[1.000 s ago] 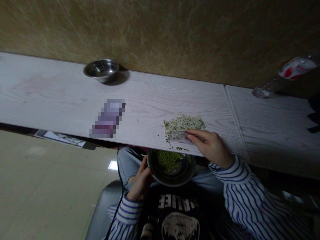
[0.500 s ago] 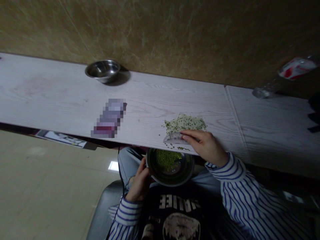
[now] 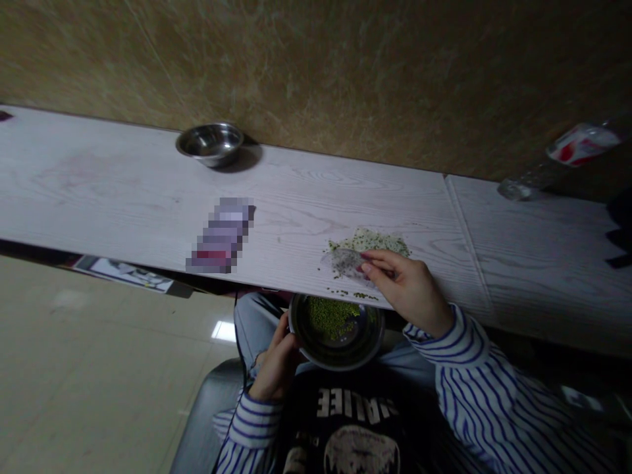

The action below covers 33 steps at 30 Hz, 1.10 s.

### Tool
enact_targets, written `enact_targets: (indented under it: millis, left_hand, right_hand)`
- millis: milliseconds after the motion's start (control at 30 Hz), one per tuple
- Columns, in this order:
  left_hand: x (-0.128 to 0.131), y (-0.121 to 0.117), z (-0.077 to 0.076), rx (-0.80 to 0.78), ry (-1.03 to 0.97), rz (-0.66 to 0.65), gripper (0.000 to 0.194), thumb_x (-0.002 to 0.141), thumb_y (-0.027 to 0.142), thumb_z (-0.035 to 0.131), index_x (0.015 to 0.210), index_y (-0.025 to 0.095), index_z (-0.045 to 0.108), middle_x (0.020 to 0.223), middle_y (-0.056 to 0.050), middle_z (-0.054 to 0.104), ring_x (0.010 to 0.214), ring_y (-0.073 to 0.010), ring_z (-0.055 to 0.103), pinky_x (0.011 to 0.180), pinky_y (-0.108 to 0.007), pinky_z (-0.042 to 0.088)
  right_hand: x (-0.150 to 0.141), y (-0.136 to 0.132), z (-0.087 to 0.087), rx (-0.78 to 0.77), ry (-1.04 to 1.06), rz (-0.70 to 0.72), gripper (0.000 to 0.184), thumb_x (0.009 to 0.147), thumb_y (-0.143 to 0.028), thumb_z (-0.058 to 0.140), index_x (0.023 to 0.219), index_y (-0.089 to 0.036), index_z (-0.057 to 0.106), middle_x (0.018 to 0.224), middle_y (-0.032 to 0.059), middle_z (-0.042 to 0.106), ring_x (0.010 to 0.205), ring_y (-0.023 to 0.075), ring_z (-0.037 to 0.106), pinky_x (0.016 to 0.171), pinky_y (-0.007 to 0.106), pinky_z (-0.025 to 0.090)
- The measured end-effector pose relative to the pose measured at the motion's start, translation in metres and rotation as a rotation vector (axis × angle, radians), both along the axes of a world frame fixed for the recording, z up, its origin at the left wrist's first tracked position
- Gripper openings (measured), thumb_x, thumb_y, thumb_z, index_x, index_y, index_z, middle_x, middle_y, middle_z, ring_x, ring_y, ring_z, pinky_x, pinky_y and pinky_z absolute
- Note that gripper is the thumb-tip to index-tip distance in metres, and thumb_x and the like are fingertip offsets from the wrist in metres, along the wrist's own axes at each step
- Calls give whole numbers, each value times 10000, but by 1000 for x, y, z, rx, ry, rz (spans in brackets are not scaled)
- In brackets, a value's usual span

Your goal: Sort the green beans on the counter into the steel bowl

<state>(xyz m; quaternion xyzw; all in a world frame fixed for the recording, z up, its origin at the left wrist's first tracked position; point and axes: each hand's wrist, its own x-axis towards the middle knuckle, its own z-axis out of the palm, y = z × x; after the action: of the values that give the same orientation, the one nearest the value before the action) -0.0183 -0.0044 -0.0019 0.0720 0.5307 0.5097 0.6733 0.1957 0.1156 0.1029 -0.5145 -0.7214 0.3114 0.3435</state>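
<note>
The right hand (image 3: 392, 276), thumb and fingers pinched together on a thin, clear plastic piece (image 3: 340, 261), was nearer than the left hand (image 3: 277, 363) to the flat patch of pale grains and green specks (image 3: 378, 239), which lay just beyond it on the whitish wood-grain desk (image 3: 306, 197), long axis side to side. Below the desk's near edge, the left hand gripped the left rim of a round steel bowl (image 3: 340, 366) of green beans (image 3: 330, 317). Fingers hid the piece's held end; whether it touched the desk was unclear.
</note>
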Motion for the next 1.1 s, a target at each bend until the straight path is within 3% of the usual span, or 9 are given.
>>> enact_targets:
  millis: [200,400,767,1100]
  left_hand:
    - [-2,-2,0,1,-6,1,762,613,210,707,1366,301,629,1051,-24,737,829,-234,622,669,-329,518]
    - [-5,-6,3,-7,23,9,857,618,230,682,1462,292,547,1067,-37,716,849,-245,602,689,-347,513]
    - [-5,-5,6,10,16,24,765,629,218,693,1386,266,595,1049,-23,695,793,-203,583,636,-303,506]
    - [1,-4,14,47,-10,3,679,649,176,681,1321,255,623,1020,-33,708,792,-200,596,653,-305,511]
  right_hand:
    - [-60,48,21,-139,15,216,172,922,-158,651,1074,-173,729,913,76,812,815,194,767,782,345,610]
    - [-106,91,21,-286,-71,436,177,891,-53,637,1007,-155,723,764,19,735,705,140,690,685,267,549]
    - [-93,83,28,-348,-249,672,150,891,-73,646,983,-154,732,802,18,752,705,124,677,687,253,527]
    - [-72,65,33,-342,-279,710,148,905,-82,659,996,-161,744,876,35,794,793,143,730,770,283,554]
